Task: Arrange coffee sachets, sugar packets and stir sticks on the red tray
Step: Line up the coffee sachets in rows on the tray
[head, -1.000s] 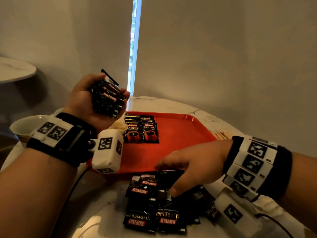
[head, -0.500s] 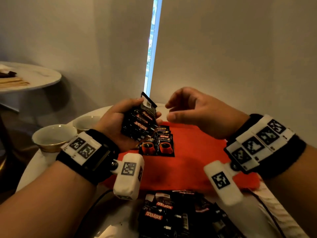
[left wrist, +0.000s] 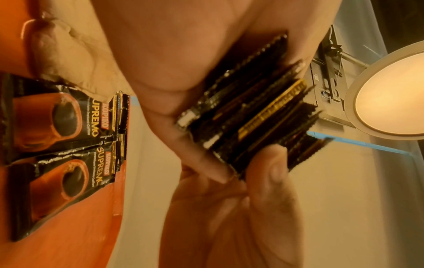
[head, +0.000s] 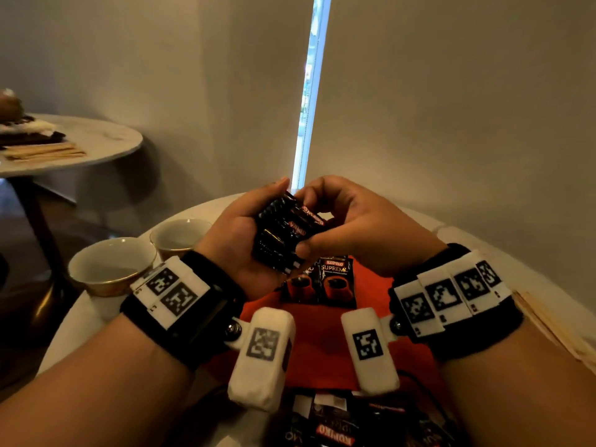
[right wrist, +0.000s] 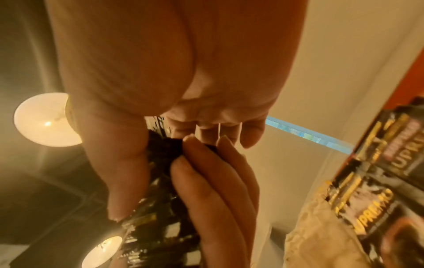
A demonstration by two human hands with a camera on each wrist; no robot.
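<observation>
- The fingers [head: 277, 185] of the left hand [head: 238, 233] were curled round a stack of black Kopiko coffee sachets [head: 283, 233], thumb on its near edge; the right hand [head: 351, 227] pinched the same stack from the 3 o'clock side, thumb below and fingertips on its top corner.
- The round marble table [head: 483, 240] carried everything, its rim curving from 9 to 3 o'clock.
- The red tray [head: 309, 327] lay at the table's centre, directly beneath both hands.
- Two light cups [head: 113, 262] stood side by side at 9 o'clock of the tray, off its edge.
- A loose heap of sachets [head: 335, 427] lay on the table at 6 o'clock, just off the tray's near edge.
- Two rows of Kopiko Supremo sachets [head: 335, 279] lay flat on the tray, overlapping, side by side, under the held stack.
- Pale wooden stir sticks [head: 548, 330] lay at 3 o'clock beside the tray, partly hidden by the right wrist.
</observation>
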